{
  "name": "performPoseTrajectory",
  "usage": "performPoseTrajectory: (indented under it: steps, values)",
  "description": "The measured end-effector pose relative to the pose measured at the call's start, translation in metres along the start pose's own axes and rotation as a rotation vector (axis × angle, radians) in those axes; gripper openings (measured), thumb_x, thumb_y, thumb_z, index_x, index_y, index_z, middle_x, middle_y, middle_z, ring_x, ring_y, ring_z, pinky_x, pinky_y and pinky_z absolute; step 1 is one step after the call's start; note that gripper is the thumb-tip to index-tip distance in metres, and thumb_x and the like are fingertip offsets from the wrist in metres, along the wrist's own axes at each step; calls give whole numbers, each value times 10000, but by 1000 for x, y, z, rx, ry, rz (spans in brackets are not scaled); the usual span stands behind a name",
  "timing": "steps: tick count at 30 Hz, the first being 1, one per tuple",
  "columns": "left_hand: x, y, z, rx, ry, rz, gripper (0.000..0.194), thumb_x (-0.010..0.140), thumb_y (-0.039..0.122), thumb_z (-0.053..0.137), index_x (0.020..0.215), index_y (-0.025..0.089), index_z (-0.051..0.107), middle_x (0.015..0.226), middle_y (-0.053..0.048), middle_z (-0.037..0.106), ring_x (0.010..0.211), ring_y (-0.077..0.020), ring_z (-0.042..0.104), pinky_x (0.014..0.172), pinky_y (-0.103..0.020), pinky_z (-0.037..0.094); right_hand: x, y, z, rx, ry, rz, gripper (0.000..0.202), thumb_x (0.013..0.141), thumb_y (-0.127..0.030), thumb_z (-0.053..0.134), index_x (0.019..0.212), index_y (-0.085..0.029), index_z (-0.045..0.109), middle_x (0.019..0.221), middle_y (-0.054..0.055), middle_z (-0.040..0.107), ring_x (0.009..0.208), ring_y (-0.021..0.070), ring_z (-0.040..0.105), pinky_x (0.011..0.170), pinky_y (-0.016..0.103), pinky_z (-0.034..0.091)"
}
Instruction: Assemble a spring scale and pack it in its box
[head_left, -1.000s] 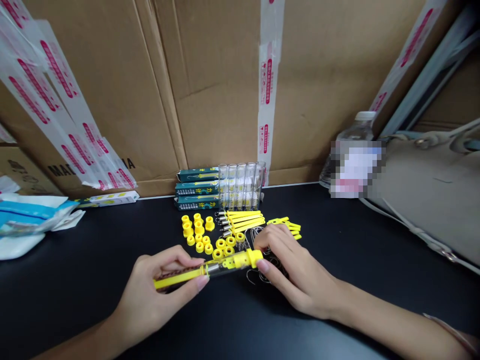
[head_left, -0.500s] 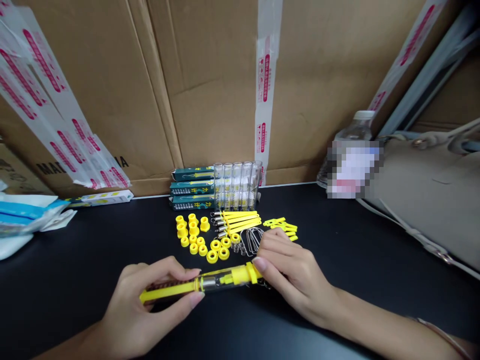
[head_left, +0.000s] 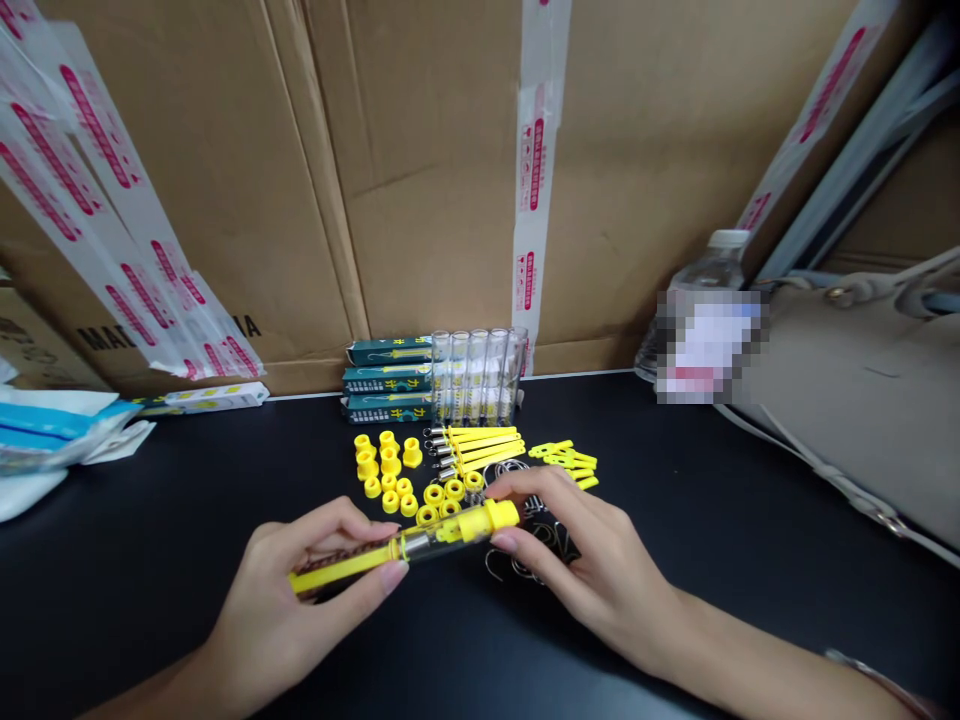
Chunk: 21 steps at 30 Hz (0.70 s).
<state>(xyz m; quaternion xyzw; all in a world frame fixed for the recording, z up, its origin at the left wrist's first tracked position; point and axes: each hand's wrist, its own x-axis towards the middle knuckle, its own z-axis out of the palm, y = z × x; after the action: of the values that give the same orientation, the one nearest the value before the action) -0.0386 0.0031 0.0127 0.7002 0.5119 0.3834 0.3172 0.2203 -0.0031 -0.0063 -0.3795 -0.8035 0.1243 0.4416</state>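
Note:
My left hand [head_left: 300, 590] is closed around a clear-tubed spring scale [head_left: 431, 540] with a yellow strip inside, tilted slightly up to the right. A yellow cap [head_left: 501, 514] sits in the tube's right end. Around that cap, my right hand [head_left: 585, 540] has its thumb and index finger apart; whether they touch it I cannot tell. Just behind the tube lie yellow ring caps [head_left: 434, 495] and flanged yellow sleeves [head_left: 390, 461]. Metal hooks [head_left: 551, 545] are partly hidden by my right hand.
Yellow rods with springs [head_left: 484, 448] and small yellow pieces [head_left: 566, 457] lie farther back. Clear tubes [head_left: 478, 375] stand before stacked green boxes [head_left: 386, 380]. At right are a bottle [head_left: 705, 330] and a grey bag [head_left: 847, 370]; a plastic packet [head_left: 64, 430] lies left. Cardboard [head_left: 435, 180] rises behind.
My right hand's thumb and index finger have spread from their grip at the cap end, showing the whole yellow cap. The right end of the tube has tilted up slightly.

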Motion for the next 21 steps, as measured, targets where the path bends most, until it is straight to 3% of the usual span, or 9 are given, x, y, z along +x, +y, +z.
performPoseTrajectory:
  steps: [4,9,16,21]
  values:
    - [1,0,0,6,-5,0,116,728,309,761,727,223,684,767,-12,819,610,-200,772,710,-279,656,0,1,2,96,61,-29,147,976,-279,644,1107,-212,636,981,43,745,869,176,719,771,270,570]
    - [2,-4,-1,10,-18,29,119,732,313,767,727,224,687,758,-8,818,579,-191,763,705,-276,658,2,0,3,186,117,18,153,910,-250,733,1060,-230,711,986,42,781,896,211,742,802,319,596]
    - [3,-1,-1,20,1,-1,112,727,309,757,726,230,678,735,6,812,563,-175,752,684,-244,645,3,-1,7,397,119,318,157,835,-308,804,982,-256,785,944,24,806,855,220,758,769,314,610]
    - [2,1,0,31,-6,-11,119,731,321,759,733,236,676,755,10,815,598,-176,762,677,-225,638,4,-5,11,538,82,413,191,804,-293,821,980,-232,778,951,40,790,858,220,747,779,324,623]
